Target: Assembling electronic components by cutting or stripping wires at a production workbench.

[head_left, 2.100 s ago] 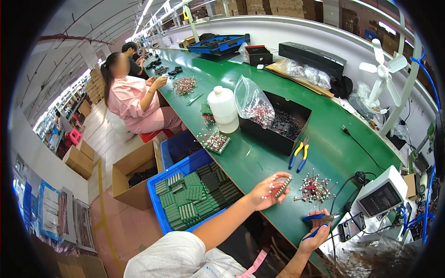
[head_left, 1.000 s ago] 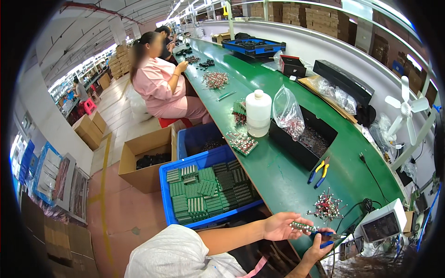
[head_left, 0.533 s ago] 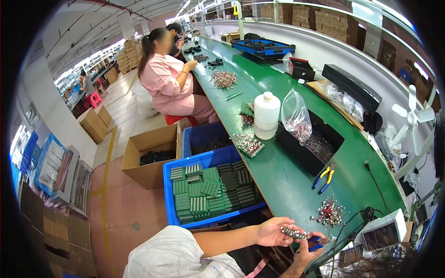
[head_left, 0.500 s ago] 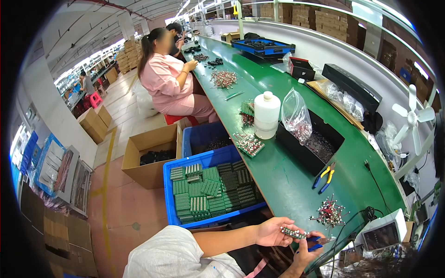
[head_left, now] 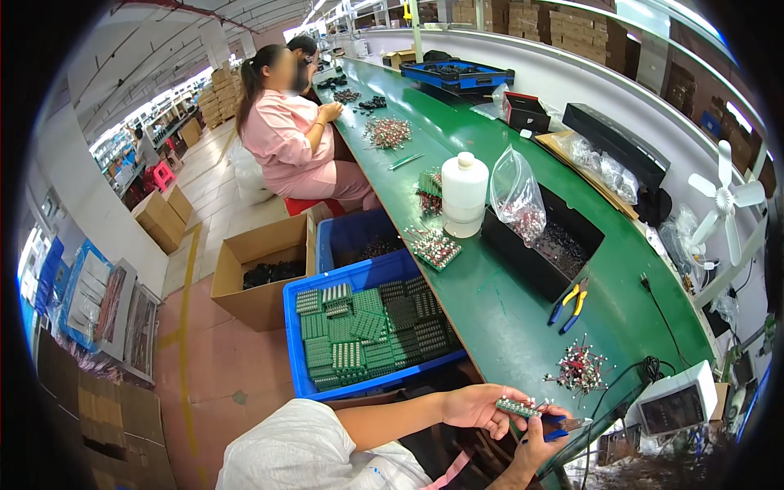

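Observation:
My left hand (head_left: pixel 474 405), palm up at the front edge of the green bench, grips a narrow green circuit board (head_left: pixel 516 407) that carries rows of small pale parts. My right hand (head_left: pixel 536 446) is closed around blue-handled cutting pliers (head_left: pixel 557 427). Its thumb and fingertips come up to the board's right end. The pliers' jaws point right, away from the board. Just beyond my hands, a heap of small parts with red, white and black wires (head_left: pixel 579 367) lies on the bench.
Yellow-and-blue pliers (head_left: pixel 570 306) lie farther back, near a black open box (head_left: pixel 523 255) and a white bottle (head_left: pixel 465 196). Left of the bench edge is a blue bin (head_left: pixel 296 347) of stacked green boards. A co-worker in pink (head_left: pixel 282 135) sits farther along.
The board has tilted slightly, showing more of its green face. Both hands keep their grips and nearly their places. The whole view has shifted a little.

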`<act>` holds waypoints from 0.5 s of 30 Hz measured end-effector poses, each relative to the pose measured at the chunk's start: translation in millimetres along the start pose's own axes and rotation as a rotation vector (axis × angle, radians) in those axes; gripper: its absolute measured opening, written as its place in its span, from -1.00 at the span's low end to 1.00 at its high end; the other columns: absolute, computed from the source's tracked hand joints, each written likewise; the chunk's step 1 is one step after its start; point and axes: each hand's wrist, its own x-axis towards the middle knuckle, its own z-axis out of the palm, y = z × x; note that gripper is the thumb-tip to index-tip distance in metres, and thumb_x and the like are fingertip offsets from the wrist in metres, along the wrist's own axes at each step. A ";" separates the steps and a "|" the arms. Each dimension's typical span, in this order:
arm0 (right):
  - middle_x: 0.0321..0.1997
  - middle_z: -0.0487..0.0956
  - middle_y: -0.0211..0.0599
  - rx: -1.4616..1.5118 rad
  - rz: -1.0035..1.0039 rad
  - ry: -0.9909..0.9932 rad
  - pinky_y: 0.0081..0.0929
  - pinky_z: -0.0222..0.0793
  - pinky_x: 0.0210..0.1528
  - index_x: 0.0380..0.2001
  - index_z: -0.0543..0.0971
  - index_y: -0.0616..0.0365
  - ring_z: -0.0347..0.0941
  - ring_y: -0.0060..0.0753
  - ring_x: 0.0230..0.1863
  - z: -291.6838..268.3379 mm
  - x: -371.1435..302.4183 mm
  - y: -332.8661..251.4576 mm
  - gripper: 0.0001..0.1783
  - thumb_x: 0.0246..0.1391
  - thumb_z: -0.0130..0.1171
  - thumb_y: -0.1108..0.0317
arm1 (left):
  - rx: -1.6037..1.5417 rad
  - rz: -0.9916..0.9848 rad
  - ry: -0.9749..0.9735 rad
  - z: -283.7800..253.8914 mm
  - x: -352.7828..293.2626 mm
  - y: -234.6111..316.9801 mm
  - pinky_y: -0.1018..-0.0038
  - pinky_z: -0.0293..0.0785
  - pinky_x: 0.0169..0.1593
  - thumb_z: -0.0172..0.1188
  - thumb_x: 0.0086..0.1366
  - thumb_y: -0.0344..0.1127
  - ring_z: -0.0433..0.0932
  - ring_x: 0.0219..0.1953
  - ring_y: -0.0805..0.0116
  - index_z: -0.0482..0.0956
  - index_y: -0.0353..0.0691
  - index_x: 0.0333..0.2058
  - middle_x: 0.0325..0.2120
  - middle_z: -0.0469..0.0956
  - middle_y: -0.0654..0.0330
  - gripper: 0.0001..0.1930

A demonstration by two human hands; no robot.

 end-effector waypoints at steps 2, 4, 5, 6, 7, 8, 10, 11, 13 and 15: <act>-0.28 0.43 -0.24 0.039 -0.002 0.032 -0.49 0.30 -0.08 -0.25 0.39 0.15 0.34 -0.39 -0.29 1.1 0.1 0.4 -0.61 -0.23 0.21 0.61 | 0.033 0.014 -0.010 4.7 0.9 1.3 0.56 0.43 -0.32 0.14 0.26 -0.21 0.51 -0.42 0.33 0.29 -0.31 0.13 -0.16 0.51 -0.07 -0.48; -0.27 0.43 -0.24 0.065 0.010 0.044 -0.50 0.30 -0.09 -0.23 0.39 0.16 0.35 -0.39 -0.28 3.0 1.1 0.5 -0.60 -0.22 0.21 0.62 | 0.248 0.089 0.024 9.1 2.6 2.9 0.58 0.42 -0.31 0.24 0.17 -0.29 0.50 -0.42 0.37 0.34 -0.31 0.10 -0.19 0.53 -0.03 -0.47; -0.27 0.44 -0.24 0.078 0.015 0.051 -0.50 0.30 -0.09 -0.22 0.39 0.16 0.35 -0.40 -0.27 3.8 1.6 0.3 -0.59 -0.22 0.22 0.62 | 0.355 0.126 0.040 10.7 3.8 3.7 0.60 0.42 -0.31 0.30 0.13 -0.33 0.50 -0.42 0.39 0.36 -0.31 0.08 -0.21 0.54 0.00 -0.46; -0.27 0.44 -0.24 0.091 0.020 0.058 -0.50 0.30 -0.09 -0.22 0.39 0.16 0.35 -0.40 -0.27 4.4 1.7 -0.2 -0.59 -0.22 0.22 0.63 | 0.462 0.163 0.054 11.6 5.1 4.0 0.61 0.42 -0.31 0.35 0.08 -0.38 0.50 -0.42 0.41 0.38 -0.31 0.06 -0.23 0.55 0.02 -0.44; -0.27 0.44 -0.24 0.089 0.019 0.061 -0.50 0.30 -0.09 -0.22 0.39 0.16 0.35 -0.40 -0.27 5.3 2.0 -0.6 -0.59 -0.22 0.22 0.63 | 0.460 0.161 0.053 9.4 6.5 4.5 0.61 0.42 -0.31 0.35 0.08 -0.38 0.50 -0.42 0.41 0.38 -0.31 0.06 -0.23 0.55 0.02 -0.44; -0.26 0.44 -0.24 0.069 0.020 0.049 -0.51 0.30 -0.09 -0.21 0.39 0.17 0.36 -0.40 -0.27 6.2 2.1 -1.0 -0.58 -0.22 0.22 0.63 | 0.618 0.199 0.100 3.6 8.7 5.0 0.62 0.41 -0.31 0.37 0.06 -0.40 0.49 -0.42 0.43 0.41 -0.31 0.03 -0.26 0.55 0.05 -0.46; -0.26 0.45 -0.23 0.029 0.020 0.024 -0.51 0.30 -0.09 -0.20 0.39 0.17 0.36 -0.40 -0.26 8.2 2.4 -2.8 -0.57 -0.22 0.22 0.65 | 0.934 0.276 0.194 -6.3 13.9 7.4 0.64 0.40 -0.31 0.40 0.01 -0.46 0.47 -0.44 0.47 0.47 -0.30 -0.03 -0.31 0.57 0.12 -0.50; -0.26 0.46 -0.22 0.010 0.020 0.011 -0.52 0.30 -0.09 -0.20 0.40 0.18 0.36 -0.40 -0.26 9.2 2.8 -4.0 -0.57 -0.22 0.22 0.65 | 1.093 0.315 0.243 -10.0 15.3 7.5 0.65 0.39 -0.31 0.41 -0.02 -0.48 0.46 -0.44 0.49 0.50 -0.30 -0.06 -0.34 0.57 0.15 -0.52; -0.26 0.46 -0.22 0.000 0.023 0.000 -0.52 0.30 -0.09 -0.19 0.40 0.18 0.37 -0.40 -0.26 8.5 4.3 -5.7 -0.57 -0.22 0.22 0.65 | 1.120 0.284 0.237 -4.5 18.3 12.2 0.66 0.39 -0.31 0.40 -0.01 -0.48 0.45 -0.44 0.50 0.52 -0.29 -0.09 -0.36 0.58 0.18 -0.55; -0.26 0.46 -0.21 -0.010 0.034 -0.034 -0.52 0.30 -0.08 -0.19 0.40 0.18 0.37 -0.40 -0.25 7.8 4.9 -8.1 -0.57 -0.21 0.23 0.65 | 1.181 0.229 0.240 6.1 18.3 18.6 0.66 0.38 -0.31 0.39 0.01 -0.46 0.44 -0.45 0.52 0.55 -0.29 -0.15 -0.39 0.58 0.22 -0.63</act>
